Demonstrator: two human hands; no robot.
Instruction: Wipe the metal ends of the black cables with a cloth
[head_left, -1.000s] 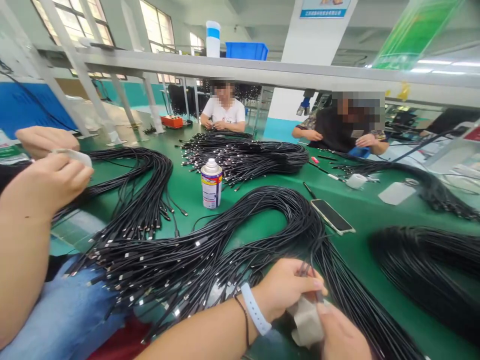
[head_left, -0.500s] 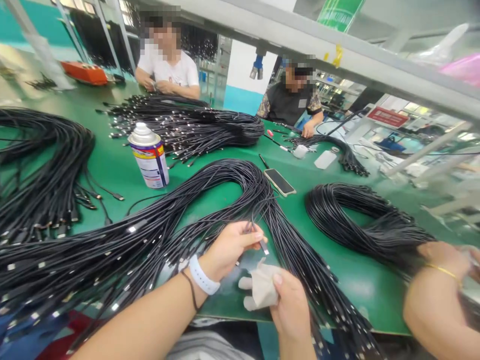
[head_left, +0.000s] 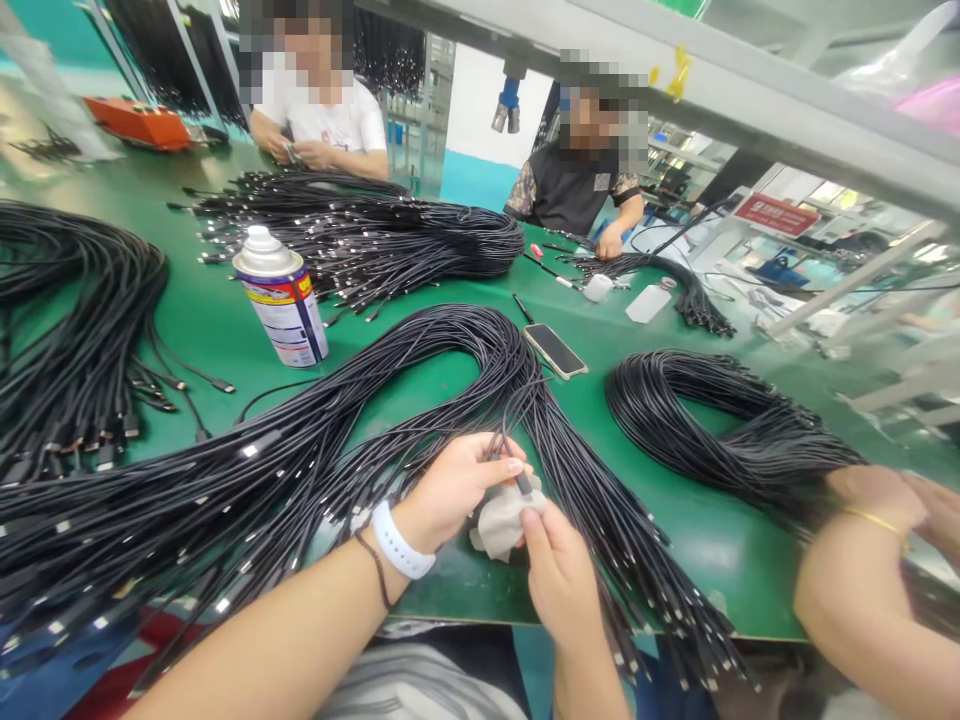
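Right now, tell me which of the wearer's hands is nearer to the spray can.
Left. The left hand pinches a cable end over the cable bundle, on the spray can's side. The right hand holds a cloth nearer the table edge, farther off.

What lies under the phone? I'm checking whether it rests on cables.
The phone lies flat on bare green table, beside the cable bundle, not on it. Anything beneath it is hidden.

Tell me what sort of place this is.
Probably a factory assembly or finishing line for cables: big bundles of black cables cover a shared green worktable, other seated workers handle more, and a spray can stands by.
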